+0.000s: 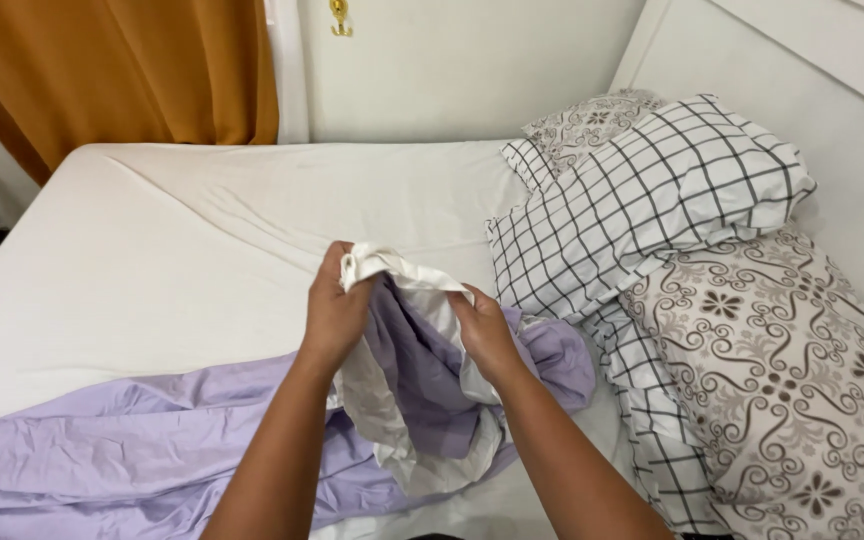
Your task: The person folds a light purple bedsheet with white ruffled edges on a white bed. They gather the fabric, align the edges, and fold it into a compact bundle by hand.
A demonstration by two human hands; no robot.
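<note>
A lilac bed sheet [132, 450] with a white underside lies crumpled across the near part of the white mattress [182, 240]. My left hand [335, 310] grips a bunched white edge of that sheet, lifted above the bed. My right hand [487, 335] holds the same sheet a little to the right, fingers closed in the folds. The cloth hangs between both hands, lilac side facing me, white side folding out below.
Pillows are stacked at the right: a white one with black grid lines [652, 200], a grey floral one [782, 370] below it, another floral one [592, 120] behind. An orange curtain [132, 70] hangs at the back left. White walls [452, 60] enclose the bed.
</note>
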